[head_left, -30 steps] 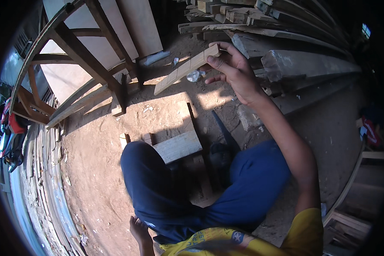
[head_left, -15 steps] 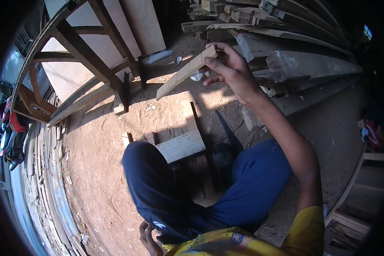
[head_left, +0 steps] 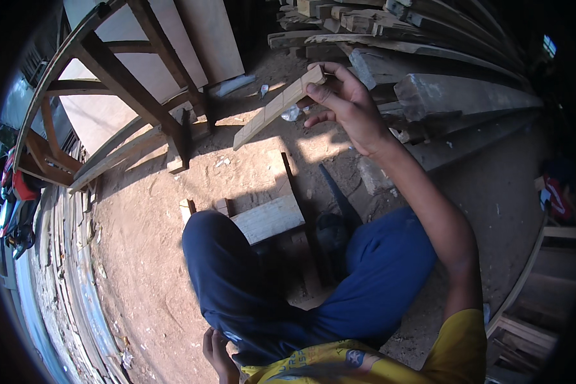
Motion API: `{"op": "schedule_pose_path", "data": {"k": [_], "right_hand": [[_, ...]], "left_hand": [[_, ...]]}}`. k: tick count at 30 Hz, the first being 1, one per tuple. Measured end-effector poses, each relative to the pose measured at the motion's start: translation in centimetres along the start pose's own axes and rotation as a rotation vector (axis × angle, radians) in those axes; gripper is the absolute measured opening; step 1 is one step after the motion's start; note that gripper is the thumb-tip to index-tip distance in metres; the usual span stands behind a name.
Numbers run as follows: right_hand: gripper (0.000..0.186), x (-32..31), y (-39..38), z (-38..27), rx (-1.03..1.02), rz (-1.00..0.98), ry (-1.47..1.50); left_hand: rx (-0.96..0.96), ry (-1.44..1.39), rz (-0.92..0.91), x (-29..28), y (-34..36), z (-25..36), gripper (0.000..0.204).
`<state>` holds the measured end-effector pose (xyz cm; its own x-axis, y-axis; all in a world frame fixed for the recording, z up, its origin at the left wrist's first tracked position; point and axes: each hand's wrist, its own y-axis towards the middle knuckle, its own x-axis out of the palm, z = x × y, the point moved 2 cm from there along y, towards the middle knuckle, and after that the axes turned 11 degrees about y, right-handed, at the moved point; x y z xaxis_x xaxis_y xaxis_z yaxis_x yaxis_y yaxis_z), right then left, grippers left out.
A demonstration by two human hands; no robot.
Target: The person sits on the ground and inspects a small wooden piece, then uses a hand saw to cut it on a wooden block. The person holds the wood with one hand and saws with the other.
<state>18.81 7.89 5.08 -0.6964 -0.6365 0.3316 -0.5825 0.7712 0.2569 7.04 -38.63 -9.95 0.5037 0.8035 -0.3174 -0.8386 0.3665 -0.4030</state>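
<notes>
Head camera, looking down: the right hand (head_left: 351, 109) holds a strip of wood (head_left: 272, 114) up in the air, above the sunlit dirt ground (head_left: 144, 256) and well apart from it. That grip is clamped on the strip close to its upper right end, the thumb on the near side and the index finger round the far side; a lower finger sticks out free of the wood. The rest of the strip slants down to the left with nothing under it, and thin dark lines cross its face.

I judge the strip light, since one pinch at the end carries its length, and stiff, since it shows no sag. Bare wood should be dry and not slippery, though edges might splinter. The end hold probably lets the far end swing; nearer the middle would balance better, with thumb and fingers on opposite faces.

Low by the left thigh, the left hand (head_left: 217, 355) has its fingers bent beside the blue trousers (head_left: 227, 269); I cannot tell whether that grip has anything in it. Past the left knee lies a pale board (head_left: 269, 219), with a small block (head_left: 222, 206) just beside it. Stacked timber (head_left: 461, 96) lies beyond the right hand.
</notes>
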Motion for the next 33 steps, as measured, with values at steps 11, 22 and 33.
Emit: {"op": "schedule_pose_path", "data": {"k": [11, 22, 33], "right_hand": [[0.040, -0.3, -0.2, -0.2, 0.000, 0.004, 0.005], [0.041, -0.3, -0.2, -0.2, 0.007, 0.017, -0.011], [0.040, -0.1, 0.0, 0.0, -0.001, -0.003, -0.023]], "left_hand": [[0.126, 0.083, -0.122, -1.2, 1.9, 0.4, 0.027], [0.106, 0.193, -0.095, -0.7, 0.9, 1.1, 0.029], [0.100, 0.115, -0.014, -0.3, 0.9, -0.3, 0.029]]}}
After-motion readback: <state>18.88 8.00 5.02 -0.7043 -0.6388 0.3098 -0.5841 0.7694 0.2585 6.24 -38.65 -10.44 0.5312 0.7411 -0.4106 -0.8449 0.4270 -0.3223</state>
